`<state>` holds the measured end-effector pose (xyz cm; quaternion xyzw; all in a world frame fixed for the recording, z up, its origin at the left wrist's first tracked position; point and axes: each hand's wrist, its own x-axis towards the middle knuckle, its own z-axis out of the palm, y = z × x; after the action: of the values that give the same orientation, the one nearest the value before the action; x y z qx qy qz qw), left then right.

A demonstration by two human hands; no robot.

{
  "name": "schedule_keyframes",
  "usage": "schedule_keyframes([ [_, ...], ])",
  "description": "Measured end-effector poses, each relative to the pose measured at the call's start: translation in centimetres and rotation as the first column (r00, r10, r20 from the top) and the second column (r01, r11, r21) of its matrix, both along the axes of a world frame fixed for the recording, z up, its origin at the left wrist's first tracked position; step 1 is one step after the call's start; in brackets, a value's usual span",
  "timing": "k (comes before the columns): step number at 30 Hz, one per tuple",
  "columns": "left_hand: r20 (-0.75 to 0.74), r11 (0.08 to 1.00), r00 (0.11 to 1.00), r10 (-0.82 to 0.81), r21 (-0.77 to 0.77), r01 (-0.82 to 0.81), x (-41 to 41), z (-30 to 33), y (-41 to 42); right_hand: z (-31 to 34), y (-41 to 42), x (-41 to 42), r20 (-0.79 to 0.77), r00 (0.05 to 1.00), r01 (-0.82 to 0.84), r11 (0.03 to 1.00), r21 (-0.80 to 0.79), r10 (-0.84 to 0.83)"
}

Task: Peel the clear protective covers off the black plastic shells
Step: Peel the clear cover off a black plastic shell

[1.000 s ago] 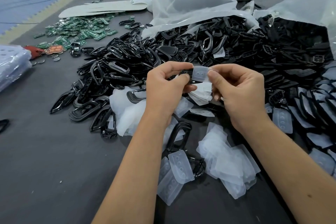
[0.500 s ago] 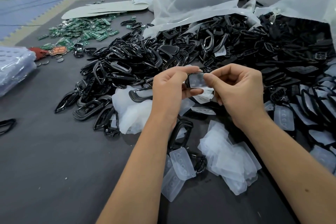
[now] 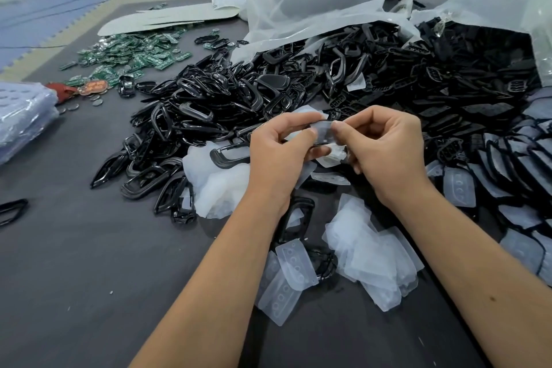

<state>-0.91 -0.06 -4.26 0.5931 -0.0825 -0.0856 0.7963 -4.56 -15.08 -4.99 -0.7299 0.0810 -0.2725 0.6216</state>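
Nearest to us lay the loose clear covers (image 3: 370,260) already pulled off, heaped on the dark table (image 3: 74,278) between our forearms, with a few black frames half buried among them.

Above that heap we held one black shell (image 3: 319,145) between both hands, just in front of the big pile. Our left hand (image 3: 277,155) had its thumb and curled fingers closed round the shell's left end. Our right hand (image 3: 385,152) pinched at the clear cover (image 3: 324,131) on the shell's upper face, thumb and forefinger pressed together.

A second before, the cover stood up from the shell as a pale flap between our fingertips; half a second before, it lay flatter — and at this moment it sat close against the shell, the hands drawn nearer together. We judged that the peel had not come free and that we were taking a fresh hold on an edge.

Much was hard to read. Our fingers hid most of the shell, so we could not tell how far the cover had lifted, nor whether the pale scrap under the right hand belonged to it or to the heap below.

Beyond lay the pile of black shells (image 3: 239,99) spilling from white bags (image 3: 313,3), and green circuit boards (image 3: 128,54) to the far left.
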Motion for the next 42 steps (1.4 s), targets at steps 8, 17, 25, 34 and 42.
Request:
schedule_keyframes([
  [8,0.02,0.999,1.0,0.016,0.035,-0.017,0.52,-0.12,-0.06,0.05,0.09,0.07,0.061,0.997,-0.043,0.999,0.003,0.043],
  [17,0.032,0.999,0.999,0.019,0.032,-0.02,0.64,-0.15,-0.2,0.05,0.02,0.17,0.079,0.995,-0.061,0.998,-0.006,0.061],
  [25,0.052,0.999,0.998,0.018,0.04,-0.021,0.49,-0.06,-0.14,-0.29,-0.22,0.48,0.034,0.999,0.025,0.996,-0.09,-0.022],
  [34,0.043,0.999,0.999,0.022,0.035,-0.023,0.54,-0.08,-0.28,-0.14,-0.03,0.48,0.051,0.998,0.045,0.991,-0.128,-0.039],
  [42,0.064,0.999,0.998,0.022,0.047,-0.025,0.79,-0.37,-0.31,-0.06,0.08,0.34,0.035,0.998,0.058,0.989,-0.134,-0.054],
])
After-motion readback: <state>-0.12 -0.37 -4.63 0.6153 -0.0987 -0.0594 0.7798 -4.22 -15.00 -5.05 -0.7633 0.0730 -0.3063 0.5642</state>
